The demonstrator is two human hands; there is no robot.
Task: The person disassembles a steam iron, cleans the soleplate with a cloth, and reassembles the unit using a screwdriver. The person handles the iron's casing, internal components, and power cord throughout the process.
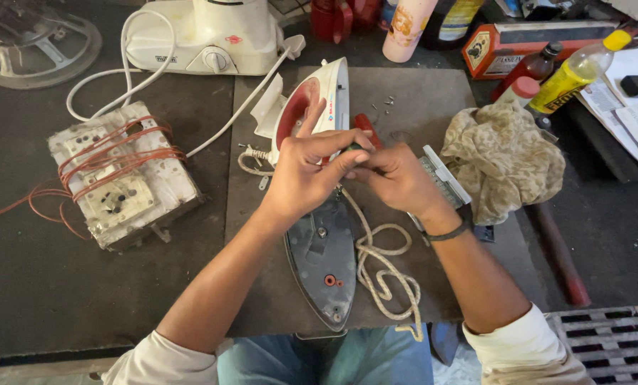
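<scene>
Two bare hands meet at the middle of the dark tabletop (41,285), above a dismantled clothes iron. The left hand (301,175) and the right hand (397,178) touch at their fingertips, where the fingers of both are pressed together around a small dark object (355,147); it is too hidden to tell what it is. The left forefinger points up toward twelve o'clock. Right under the hands lies the grey pointed metal soleplate of the iron (324,267), its tip toward six o'clock, on a dark grey rectangular mat (411,96). The white and red plastic iron shell (319,100) stands tilted on its edge at twelve o'clock from the hands, just beyond them. A beige braided power cord (383,267) loops at five o'clock from the hands, beside the soleplate. At three o'clock a crumpled beige patterned cloth (501,157) lies on the mat's edge, with a yellow plastic bottle (575,71) beyond it at two o'clock. At nine o'clock, well apart, sits a white switchboard block wound with orange wire (119,178). A white mixer base with a white cable (205,39) stands at eleven o'clock.
</scene>
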